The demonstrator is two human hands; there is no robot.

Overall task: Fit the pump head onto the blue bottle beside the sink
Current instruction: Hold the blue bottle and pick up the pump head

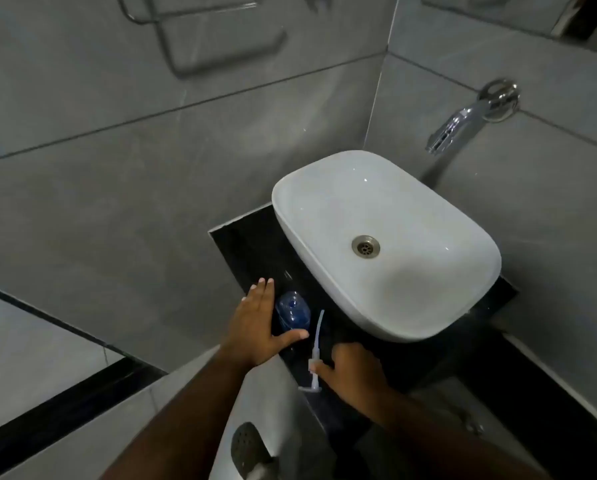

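At lower centre, the left hand [255,327] is spreading around the blue bottle [292,311], apparently steadying it, while the right hand [354,374] is pinching the pump head [313,370] for fitting.

We see a dim, soft picture: small glints on the white sink [387,244] and tap [463,123] toward two o'clock, edges bowed, forearms blurred at six.

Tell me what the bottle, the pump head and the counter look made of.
Blue bottle: translucent plastic, seemingly; light passes through it. Pump head: whitish plastic, with a thin, slightly curved, semi-clear dip tube. Counter: dark polished stone, probably, going by faint reflections.
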